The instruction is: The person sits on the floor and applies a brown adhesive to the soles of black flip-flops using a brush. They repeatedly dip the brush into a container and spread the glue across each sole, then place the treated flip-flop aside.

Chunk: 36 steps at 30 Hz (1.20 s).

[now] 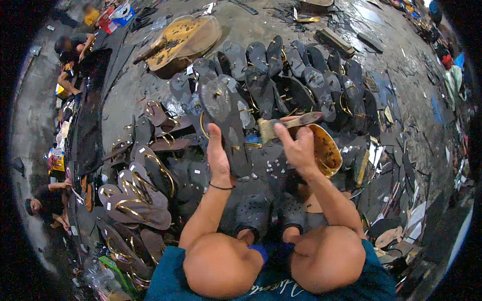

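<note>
My left hand [219,156] grips a dark flip-flop sole [220,103] by its side, thumb up, holding it upright with a grey wet-looking face showing. A short brush [307,119] with pale, worn bristles is in my right hand [299,149]. Its bristles point left toward the sole and stand a little apart from it. Below my right hand, partly hidden by it, sits a basin [329,150] with a yellow-brown, dark-flecked coating inside. Just beyond the held sole lie several more dark flip-flop soles [315,78], some smeared with the same shiny grey.
Finished-looking flip-flops with gold straps [138,203] are piled at the left. A wide coated tray [186,37] lies at the far left, and a wooden block [335,41] at the far right. Scraps [416,215] litter the right side. Other people [50,203] sit along the left edge.
</note>
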{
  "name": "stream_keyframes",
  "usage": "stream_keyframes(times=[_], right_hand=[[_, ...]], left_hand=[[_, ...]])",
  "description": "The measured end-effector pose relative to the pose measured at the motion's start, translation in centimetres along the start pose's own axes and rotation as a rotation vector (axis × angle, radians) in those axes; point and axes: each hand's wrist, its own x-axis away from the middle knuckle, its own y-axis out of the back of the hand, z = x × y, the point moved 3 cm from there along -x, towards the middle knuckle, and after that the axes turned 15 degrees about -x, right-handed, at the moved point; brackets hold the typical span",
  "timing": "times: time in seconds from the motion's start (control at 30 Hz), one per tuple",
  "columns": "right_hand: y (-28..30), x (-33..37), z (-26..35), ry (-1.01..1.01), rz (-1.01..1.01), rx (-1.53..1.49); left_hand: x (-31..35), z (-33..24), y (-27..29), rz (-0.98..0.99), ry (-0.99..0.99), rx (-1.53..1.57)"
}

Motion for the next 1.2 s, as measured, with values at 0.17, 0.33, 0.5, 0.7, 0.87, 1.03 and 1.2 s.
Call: stream_keyframes(times=[0.17,0.33,0.5,0.7,0.87,1.03,1.2], right_hand=[[-6.3,4.1,5.8,0.075,0.357,-0.172],[-4.0,3.8,3.8,0.25,0.24,0.08],[-1.8,0.6,1.0,0.09,0.09,0.244],[-3.9,3.1,3.9,0.237,0.142,0.038],[1.9,-0.9,-2.9,0.116,-0.088,0.238],[-5.5,3.6,3.8,-0.151,0.381,-0.315],[2.4,1.9,-1.5,-0.506,0.36,0.016]], left_hand=[[-0.9,2.2,1.4,0.309,0.25,0.03],[-2.2,1.8,1.5,0.197,0.123,0.164],[-1.9,0.2,2.6,0.046,0.023,0.126],[-1.5,0.3,3.4,-0.135,-0.136,-0.139],[-0.4,-1.1,0.9,-0.135,-0.277,-0.164],[-0.9,2.7,4.4,-0.419,0.044,-0.506],[-2.3,1.2,2.0,-0.049,0.023,0.129]])
